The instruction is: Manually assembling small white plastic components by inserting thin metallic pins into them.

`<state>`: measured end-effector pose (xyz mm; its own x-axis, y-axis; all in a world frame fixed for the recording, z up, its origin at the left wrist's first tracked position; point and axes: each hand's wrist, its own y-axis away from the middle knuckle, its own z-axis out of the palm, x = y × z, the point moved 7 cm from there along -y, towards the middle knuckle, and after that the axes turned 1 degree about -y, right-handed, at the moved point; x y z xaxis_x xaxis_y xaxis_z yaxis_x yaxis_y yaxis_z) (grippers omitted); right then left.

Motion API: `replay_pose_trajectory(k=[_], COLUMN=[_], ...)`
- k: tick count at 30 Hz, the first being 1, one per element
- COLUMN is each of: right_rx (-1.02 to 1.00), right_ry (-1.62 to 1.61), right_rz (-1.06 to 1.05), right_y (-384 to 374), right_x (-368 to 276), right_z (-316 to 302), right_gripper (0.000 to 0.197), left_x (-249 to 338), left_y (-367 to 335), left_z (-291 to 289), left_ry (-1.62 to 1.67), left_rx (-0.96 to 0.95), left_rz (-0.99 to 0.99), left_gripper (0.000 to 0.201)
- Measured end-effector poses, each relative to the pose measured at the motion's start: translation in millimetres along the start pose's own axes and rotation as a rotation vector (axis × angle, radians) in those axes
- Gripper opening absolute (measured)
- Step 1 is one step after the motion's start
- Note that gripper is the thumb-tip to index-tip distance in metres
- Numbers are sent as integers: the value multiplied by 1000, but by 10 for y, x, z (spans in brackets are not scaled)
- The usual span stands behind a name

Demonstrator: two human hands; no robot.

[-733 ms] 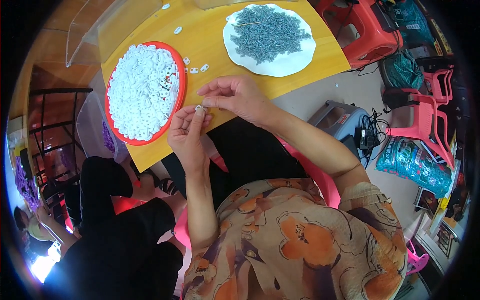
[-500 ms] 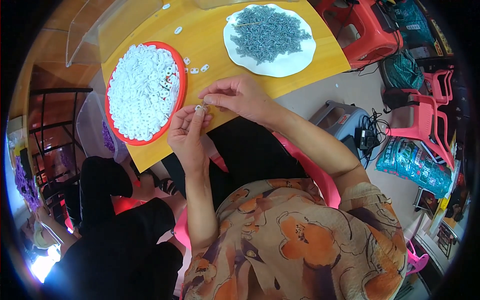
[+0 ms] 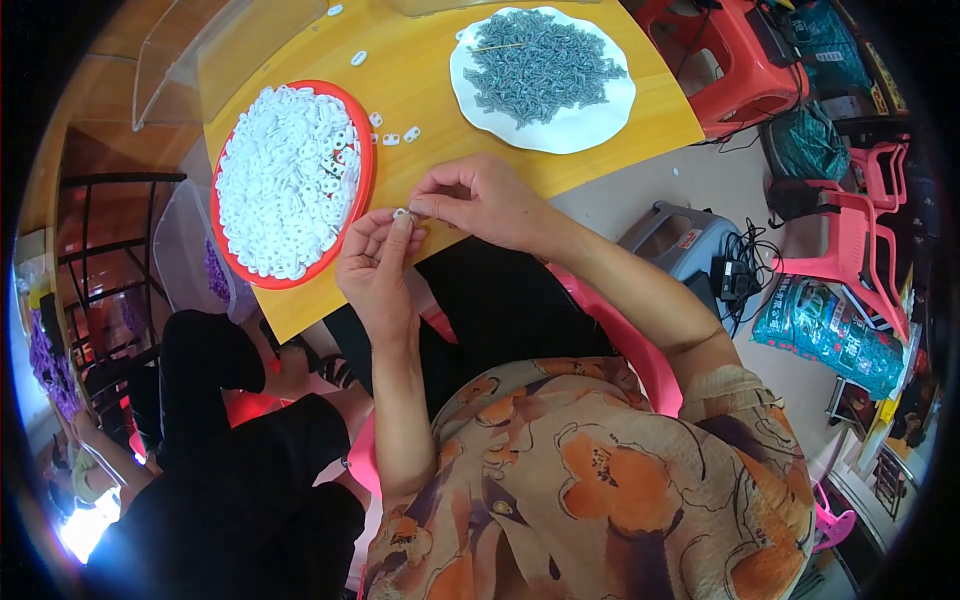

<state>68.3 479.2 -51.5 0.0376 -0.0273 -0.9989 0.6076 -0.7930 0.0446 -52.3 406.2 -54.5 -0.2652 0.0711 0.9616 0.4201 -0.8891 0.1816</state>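
Between the thumb and fingers of my left hand (image 3: 378,258) is a small white plastic piece (image 3: 401,213). My right hand (image 3: 485,205) meets it there, thumb and forefinger pinched at the piece's edge; whatever they hold is too small to make out. Both hands are over the near edge of the yellow table (image 3: 420,90). To their left stands a round red tray (image 3: 369,160) heaped with similar white pieces (image 3: 280,185). Farther off at the right, a white scalloped plate (image 3: 600,125) carries a pile of small grey-blue pieces (image 3: 535,70) with a thin stick on top.
Several loose white pieces (image 3: 391,139) lie beside the tray. Another person's dark-clothed legs (image 3: 230,470) are at my left, near a clear plastic bin (image 3: 180,250). Right of the table are a grey stool (image 3: 670,240) with black cables, red stools (image 3: 745,70) and a teal bag (image 3: 830,335).
My right thumb and forefinger have shifted slightly to the right, still at the white piece. My left hand stays nearly in place.
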Motion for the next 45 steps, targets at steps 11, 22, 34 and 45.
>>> replay_pose_trajectory(k=[11,22,34,45], right_rx=[108,132,2,36], right_ry=[26,-8,-158,-28], right_rz=[-17,-70,60,39], right_y=[34,25,1,4], right_x=[34,18,47,68], right_z=[-10,-18,20,42], right_gripper=[16,17,14,11], left_x=[-16,-12,-24,-35], left_y=[5,-7,-2,-8], left_z=[18,29,10,30], left_ry=[-26,-1,19,-31], left_rx=[42,14,15,40], left_rz=[41,32,19,30], left_gripper=[12,13,13,10])
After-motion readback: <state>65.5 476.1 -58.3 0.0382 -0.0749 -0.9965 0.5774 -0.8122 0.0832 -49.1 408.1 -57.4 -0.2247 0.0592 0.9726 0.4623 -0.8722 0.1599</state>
